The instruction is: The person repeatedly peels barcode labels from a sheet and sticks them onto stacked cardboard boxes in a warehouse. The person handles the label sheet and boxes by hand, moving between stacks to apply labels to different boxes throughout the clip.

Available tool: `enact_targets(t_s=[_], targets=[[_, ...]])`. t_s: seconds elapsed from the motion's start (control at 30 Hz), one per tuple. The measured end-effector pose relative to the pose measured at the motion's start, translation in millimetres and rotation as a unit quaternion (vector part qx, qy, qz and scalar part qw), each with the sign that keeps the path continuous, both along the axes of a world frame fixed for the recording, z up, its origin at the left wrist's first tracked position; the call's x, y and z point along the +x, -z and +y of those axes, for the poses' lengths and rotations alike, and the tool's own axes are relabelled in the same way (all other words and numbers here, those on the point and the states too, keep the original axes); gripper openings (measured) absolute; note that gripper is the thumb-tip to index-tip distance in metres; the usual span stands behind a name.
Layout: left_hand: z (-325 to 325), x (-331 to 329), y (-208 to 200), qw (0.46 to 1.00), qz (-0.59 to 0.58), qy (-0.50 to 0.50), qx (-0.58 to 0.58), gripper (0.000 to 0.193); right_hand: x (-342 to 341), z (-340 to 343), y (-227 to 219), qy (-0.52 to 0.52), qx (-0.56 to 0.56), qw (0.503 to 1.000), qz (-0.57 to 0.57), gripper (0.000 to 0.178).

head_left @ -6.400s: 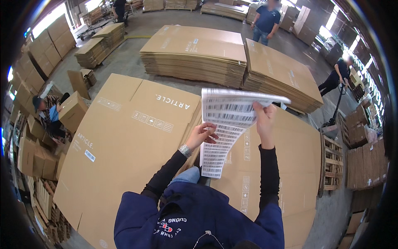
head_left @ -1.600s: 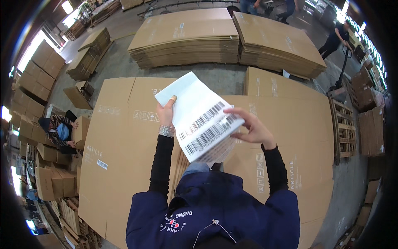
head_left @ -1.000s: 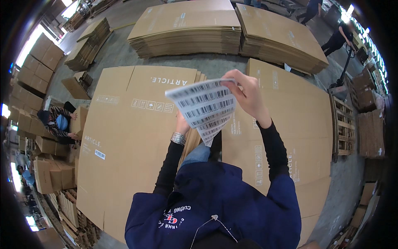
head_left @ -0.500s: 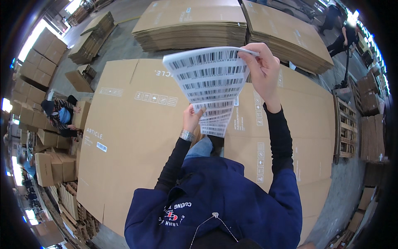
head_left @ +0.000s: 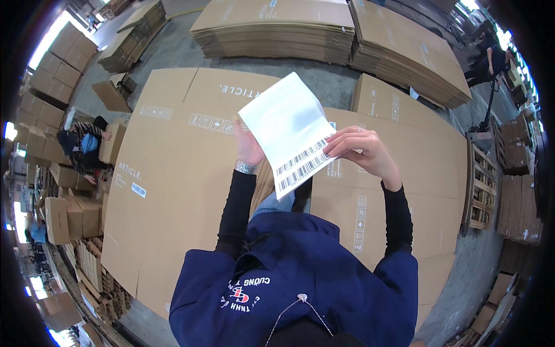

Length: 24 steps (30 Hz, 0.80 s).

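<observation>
Between your two raised hands, at chest height, you hold a white label sheet (head_left: 287,130) tilted up and to the left, mostly blank on the side facing you, with two barcode strips along its lower right edge. Your right hand (head_left: 363,151) pinches that lower right edge, thumb and fingertips closed on the paper beside the barcodes. Your left hand (head_left: 248,144), a metal watch (head_left: 245,168) on its wrist, sits behind the sheet's left edge; it seems to grip the paper there, though the sheet hides the fingers. The sheet looks thin, light and floppy, likely to bend or crease if held by one corner, so a hold at two opposite edges, as now, suits it best; if it is backing paper it may be slick. Below both hands lie large flat cardboard sheets (head_left: 173,173), brown and printed. Beyond your hands, more flattened cardboard sits in stacks (head_left: 277,29). Far to the left of your left hand, a person (head_left: 84,147) crouches among boxes. Right of your right hand stands a wooden pallet (head_left: 483,185).
</observation>
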<state>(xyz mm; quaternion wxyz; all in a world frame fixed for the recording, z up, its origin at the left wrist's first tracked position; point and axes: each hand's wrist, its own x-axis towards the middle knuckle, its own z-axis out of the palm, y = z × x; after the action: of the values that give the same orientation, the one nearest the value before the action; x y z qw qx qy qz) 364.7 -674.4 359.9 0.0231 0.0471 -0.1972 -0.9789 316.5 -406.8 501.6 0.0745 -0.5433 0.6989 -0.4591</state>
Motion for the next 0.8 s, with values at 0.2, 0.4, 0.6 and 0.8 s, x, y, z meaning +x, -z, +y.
enact_targets(t_s=[0.2,0.4,0.6,0.8], targets=[[-9,-5,-31,0.956,-0.052,-0.101,-0.27,0.054,-5,20,19,0.026,0.031,0.999,-0.022,0.022],[-15,3,-66,0.989,-0.009,-0.017,-0.149,0.051,-18,19,26,0.057,0.048,0.976,-0.204,0.055],[-22,-7,-75,0.99,-0.047,-0.003,-0.131,0.049,-12,-12,43,0.068,0.0,0.954,-0.293,0.046],[-54,-47,-35,0.987,-0.081,0.008,-0.138,0.042,-20,-20,21,0.039,-0.054,0.97,-0.233,0.054]])
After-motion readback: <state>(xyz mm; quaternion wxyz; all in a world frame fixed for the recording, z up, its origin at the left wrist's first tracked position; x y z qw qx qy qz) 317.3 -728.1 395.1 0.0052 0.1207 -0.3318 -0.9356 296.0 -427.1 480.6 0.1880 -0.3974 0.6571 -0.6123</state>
